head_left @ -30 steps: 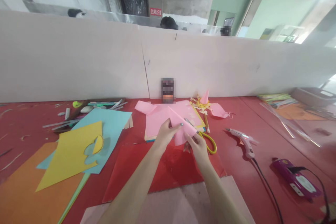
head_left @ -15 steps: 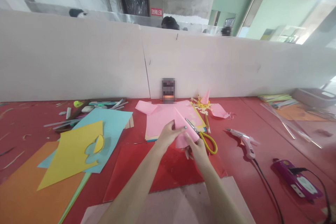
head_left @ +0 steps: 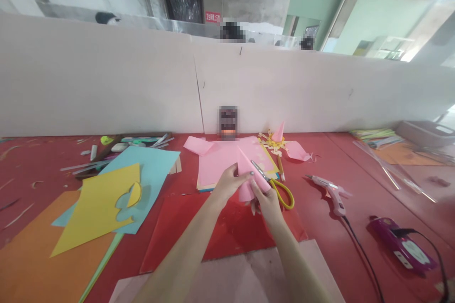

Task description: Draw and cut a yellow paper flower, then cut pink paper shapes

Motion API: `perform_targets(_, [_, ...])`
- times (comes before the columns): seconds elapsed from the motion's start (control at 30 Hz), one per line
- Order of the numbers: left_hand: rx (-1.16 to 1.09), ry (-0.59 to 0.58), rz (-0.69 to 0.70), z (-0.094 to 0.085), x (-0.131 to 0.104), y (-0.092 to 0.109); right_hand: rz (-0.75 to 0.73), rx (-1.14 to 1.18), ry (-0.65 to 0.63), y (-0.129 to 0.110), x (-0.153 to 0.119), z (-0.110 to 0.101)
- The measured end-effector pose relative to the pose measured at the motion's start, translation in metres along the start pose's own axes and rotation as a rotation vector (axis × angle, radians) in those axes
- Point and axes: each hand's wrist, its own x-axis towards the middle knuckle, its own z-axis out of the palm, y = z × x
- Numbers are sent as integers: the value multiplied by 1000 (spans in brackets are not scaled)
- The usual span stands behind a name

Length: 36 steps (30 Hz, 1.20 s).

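Between my hands is a pink paper cone [head_left: 246, 192], its point facing away from me. My left hand [head_left: 229, 184] pinches the cone's left side, the thumb lying across it. On the lower right, my right hand [head_left: 267, 202] grips the paper near its wide end; some of its fingers are hidden behind the cone. Scissors with yellow handles [head_left: 284, 194] lie just right of the cone, partly covered by it and my right hand. Pink paper sheets [head_left: 216, 165] lie beyond. A smaller pink cone [head_left: 279, 131] stands on a yellow piece at the back.
A pink glue gun [head_left: 332, 193] and a purple power strip [head_left: 401, 244] with cords lie at right. Yellow paper [head_left: 95, 208] with a cut-out, blue paper [head_left: 152, 163] and orange paper [head_left: 31, 241] overlap at left. A white partition [head_left: 124, 80] closes off the back; a grey basket [head_left: 426, 131] stands far right.
Almost nothing differs. Both hands keep their hold on the pink paper cone, and the view has shifted very slightly.
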Motion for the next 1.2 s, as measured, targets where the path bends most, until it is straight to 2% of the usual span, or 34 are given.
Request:
perform_targets(0.27, [5,-26,8,0,-1,0,-16,17,0,6,3,-2])
perform_targets(0.73, [10,84,-26,0,2,1,-74,-73,-17,2,2,0])
perform_targets(0.93, [7,69,-5,0,3,-4,-107,-103,15,1,2,-1])
perform_targets(1.2, [10,60,-12,0,3,-4,-112,-56,-5,2,2,-1])
